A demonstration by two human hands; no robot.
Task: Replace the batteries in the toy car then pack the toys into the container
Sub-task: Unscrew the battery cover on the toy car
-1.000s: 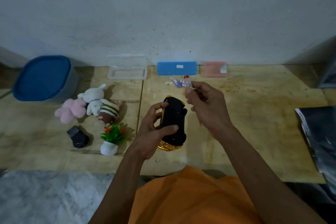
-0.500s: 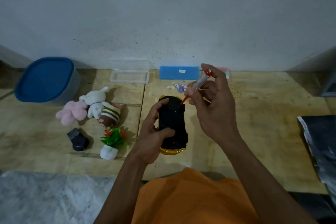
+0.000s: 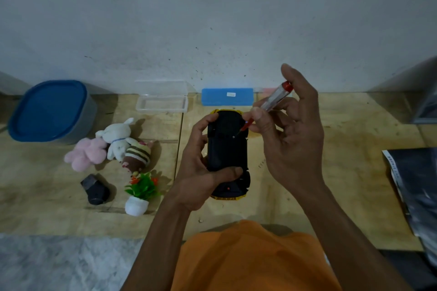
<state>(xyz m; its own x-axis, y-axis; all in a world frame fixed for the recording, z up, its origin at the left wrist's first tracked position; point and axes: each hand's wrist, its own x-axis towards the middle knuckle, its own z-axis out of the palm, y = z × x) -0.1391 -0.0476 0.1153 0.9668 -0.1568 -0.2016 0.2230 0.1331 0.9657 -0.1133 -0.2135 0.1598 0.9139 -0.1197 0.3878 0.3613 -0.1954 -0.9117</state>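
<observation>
a: what's changed in the last second?

b: the right hand (image 3: 292,139) had the screwdriver (image 3: 269,106) up near the far edge of the desk (image 3: 354,149), clear of the toy car (image 3: 227,153). since then the tool has been tipped over and brought down, so its tip now sits at a small screw on the car's black underside, towards the far end.

a: and the hands themselves?

b: the left hand (image 3: 203,168) is closed round the car from the left, thumb across the near end and fingers hooked over the far end, holding it belly-up just above the desk. the right hand is pinched shut on the screwdriver's clear handle with thumb and forefinger, the other fingers loosely curled.

a: so where does that leave the task?

b: early, i'd say. the tip is only just seated, so the battery cover looks still screwed on, and no batteries have been swapped. whether the tip is properly in the slot is too small to tell.

a: and the packing?

b: not begun. the pink plush (image 3: 86,155), white bunny (image 3: 115,140), striped plush (image 3: 137,157), little potted plant (image 3: 139,194) and a dark block (image 3: 95,189) all lie on the left of the desk, and the blue-lidded container (image 3: 50,111) at the far left is still closed.
</observation>
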